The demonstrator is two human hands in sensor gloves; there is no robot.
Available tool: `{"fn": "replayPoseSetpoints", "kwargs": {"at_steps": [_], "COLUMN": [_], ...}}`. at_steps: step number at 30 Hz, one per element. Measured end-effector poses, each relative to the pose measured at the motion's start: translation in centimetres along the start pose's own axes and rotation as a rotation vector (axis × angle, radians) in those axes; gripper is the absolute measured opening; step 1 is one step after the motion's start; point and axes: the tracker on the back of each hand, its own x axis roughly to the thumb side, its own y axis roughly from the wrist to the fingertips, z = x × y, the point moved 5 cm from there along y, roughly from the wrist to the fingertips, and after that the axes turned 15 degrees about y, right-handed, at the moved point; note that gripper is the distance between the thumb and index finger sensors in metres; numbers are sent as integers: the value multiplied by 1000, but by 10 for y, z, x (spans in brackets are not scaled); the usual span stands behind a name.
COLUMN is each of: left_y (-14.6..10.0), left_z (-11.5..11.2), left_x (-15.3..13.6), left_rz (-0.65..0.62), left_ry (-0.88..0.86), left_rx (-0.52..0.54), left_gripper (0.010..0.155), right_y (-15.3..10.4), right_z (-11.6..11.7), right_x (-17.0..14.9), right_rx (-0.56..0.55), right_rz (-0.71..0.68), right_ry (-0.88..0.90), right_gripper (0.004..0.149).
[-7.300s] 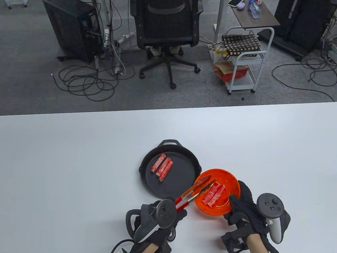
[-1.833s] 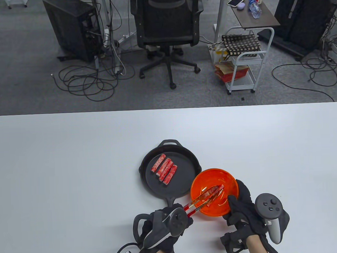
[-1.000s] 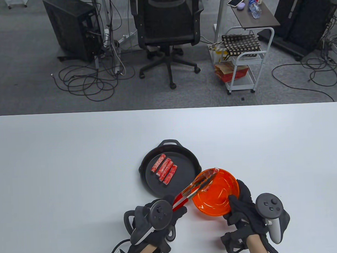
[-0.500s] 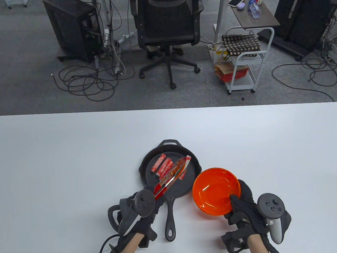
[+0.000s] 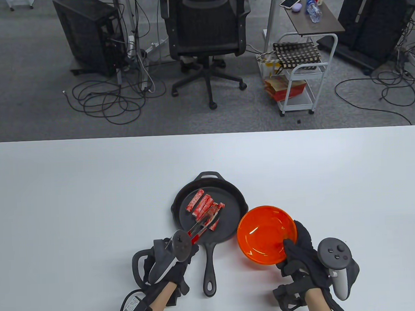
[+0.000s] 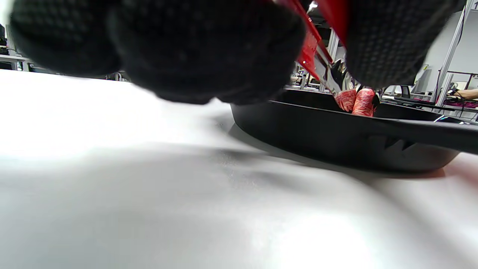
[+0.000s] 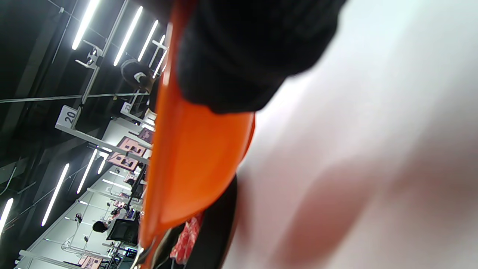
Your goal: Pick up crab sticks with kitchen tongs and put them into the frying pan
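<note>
Crab sticks (image 5: 203,206), short red-and-white rolls, lie in a close row on the floor of the round black cast-iron frying pan (image 5: 230,216), toward its far-left part. One more crab stick (image 5: 217,217) sits at the near-right end of that row, between the tips of the red-handled metal kitchen tongs (image 5: 201,227); whether it already rests on the pan floor cannot be told. In the left wrist view the tong tips close on the reddish rolls just above the pan's rim.

The left hand (image 5: 171,263), in a black sensor glove, has its fingers (image 6: 209,48) curled round the red handles of the tongs, near the pan's long handle (image 5: 209,268), which points toward the near edge of the white counter (image 5: 75,202). The hand is over the counter just left of that handle.

An orange translucent plastic bowl (image 5: 267,239) stands just right of the pan, near the counter's near edge; no crab stick shows inside it. The right hand (image 5: 301,261), also black-gloved, grips the bowl's near-right rim, the thumb over the rim and the fingers (image 7: 242,56) behind the bowl wall, as the right wrist view shows close up.

A grey tracker (image 5: 336,260) is strapped on the back of the right hand, and another on the left.

Beyond the counter's far edge stand a black office chair (image 5: 205,35) and a white wire trolley (image 5: 300,79).
</note>
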Motion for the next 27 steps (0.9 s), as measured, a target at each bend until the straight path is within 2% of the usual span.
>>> {"fn": "replayPoseSetpoints", "kwargs": {"at_steps": [27], "left_y": [4], "left_z": [-5], "left_x": [6], "left_rz": [6], "left_ry": [57], "left_rx": [-22], "left_gripper": [75], "right_y": [0], "right_z": [0], "right_x": [0], "right_rx": [-3], "right_rz": [-2], "right_ry": [-2], "right_gripper": [63]}}
